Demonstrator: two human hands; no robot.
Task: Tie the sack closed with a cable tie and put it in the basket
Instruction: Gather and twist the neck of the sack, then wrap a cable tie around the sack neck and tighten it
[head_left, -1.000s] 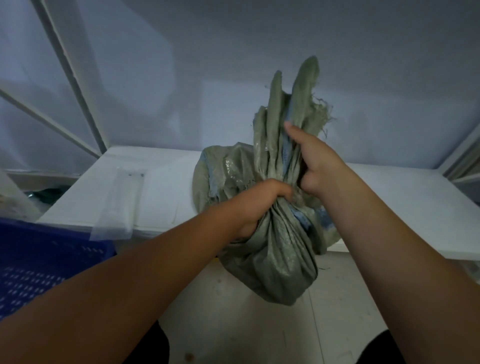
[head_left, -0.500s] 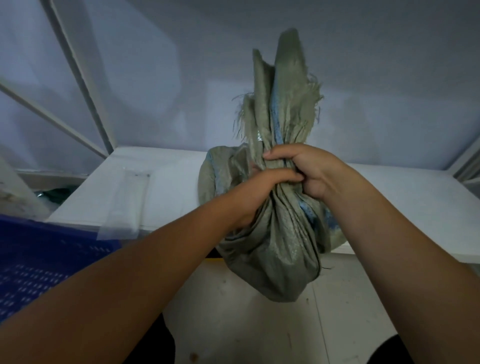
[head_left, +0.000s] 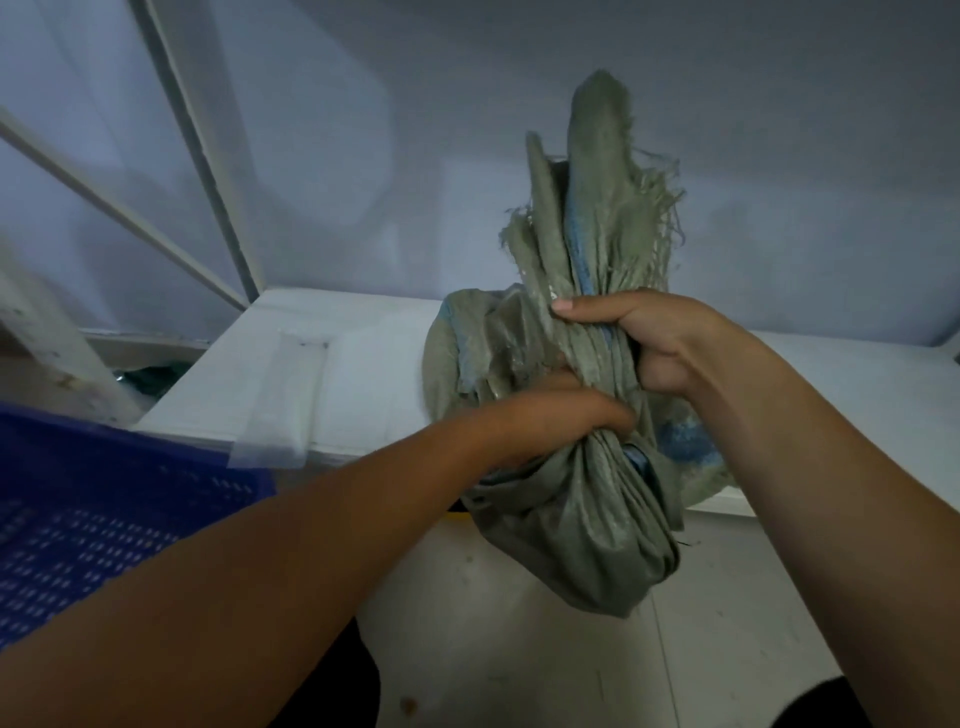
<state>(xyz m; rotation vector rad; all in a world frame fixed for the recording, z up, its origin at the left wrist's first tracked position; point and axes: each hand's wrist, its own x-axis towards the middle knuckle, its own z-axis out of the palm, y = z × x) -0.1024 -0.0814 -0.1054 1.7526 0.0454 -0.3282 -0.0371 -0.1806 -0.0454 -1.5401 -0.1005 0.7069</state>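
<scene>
A grey-green woven sack with blue stripes hangs over the front edge of a white table. Its mouth is gathered into a twisted neck that stands upright with frayed ends. My left hand grips the neck low down, just above the bulging body. My right hand grips the neck just above the left, thumb laid across the front. A clear plastic packet lies on the table to the left; whether it holds cable ties is unclear. A blue perforated basket sits at the lower left.
A pale wall rises behind the table. White slanted frame bars stand at the left. Below the sack lies a light floor with a few specks. Something dark green lies low behind the basket.
My right hand slid down from the upper folds to wrap round the neck just above my left hand. The gathered top now stands taller and tighter. The view shifted slightly.
</scene>
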